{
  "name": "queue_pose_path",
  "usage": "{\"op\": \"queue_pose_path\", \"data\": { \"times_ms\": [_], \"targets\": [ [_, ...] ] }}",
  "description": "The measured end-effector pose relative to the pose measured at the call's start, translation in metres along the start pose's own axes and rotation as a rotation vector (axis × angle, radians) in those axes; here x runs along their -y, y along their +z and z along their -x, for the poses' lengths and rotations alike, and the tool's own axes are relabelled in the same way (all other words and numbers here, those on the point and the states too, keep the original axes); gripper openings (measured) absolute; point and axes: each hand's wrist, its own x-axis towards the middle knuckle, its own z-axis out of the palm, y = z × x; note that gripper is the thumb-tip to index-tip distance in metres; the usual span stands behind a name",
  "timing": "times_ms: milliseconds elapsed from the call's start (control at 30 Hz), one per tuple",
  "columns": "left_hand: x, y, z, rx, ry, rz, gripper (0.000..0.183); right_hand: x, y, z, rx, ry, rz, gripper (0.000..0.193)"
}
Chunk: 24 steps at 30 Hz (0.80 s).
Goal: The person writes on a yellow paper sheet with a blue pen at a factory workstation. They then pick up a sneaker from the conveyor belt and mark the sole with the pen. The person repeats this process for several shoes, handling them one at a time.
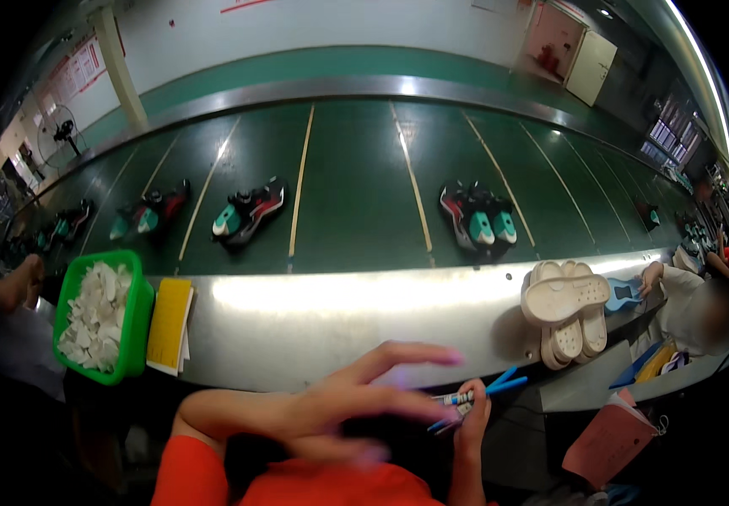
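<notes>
My left hand reaches across in front of my body with its fingers spread and nothing in them, slightly smeared by motion. Close to its fingertips, my right hand is closed around a small bundle of slim pen-like sticks. Bright blue ends stick out on its far side, and white and blue parts show between the two hands. The exact kind of these sticks is too small to make out. Both hands are just off the near edge of the metal ledge.
Shoes in black, red and teal lie on a green conveyor belt. On the ledge stand a green basket of white scraps, a yellow booklet and stacked cream clogs. A pink notebook and a co-worker are at right.
</notes>
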Motion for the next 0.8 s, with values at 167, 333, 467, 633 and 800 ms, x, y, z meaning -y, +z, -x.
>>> {"op": "queue_pose_path", "data": {
  "times_ms": [167, 333, 467, 633, 800],
  "targets": [
    [-0.062, 0.005, 0.006, -0.062, 0.236, 0.359, 0.069, 0.009, 0.01, 0.004, 0.05, -0.015, -0.095, 0.027],
    [-0.07, 0.01, 0.023, 0.08, 0.014, 0.402, 0.073, 0.012, 0.019, 0.018, 0.08, -0.044, -0.079, 0.028],
    [-0.054, 0.032, 0.032, -0.052, 0.328, 0.461, 0.08, 0.011, 0.017, 0.022, 0.069, -0.019, -0.07, 0.03],
    [-0.041, 0.044, 0.047, -0.253, 0.449, 0.798, 0.081, 0.009, 0.024, 0.024, 0.014, -0.014, -0.09, 0.031],
    [-0.038, 0.04, 0.048, -0.46, 0.507, -0.238, 0.022, 0.008, 0.036, 0.026, 0.111, -0.029, -0.067, 0.032]
  ]
}}
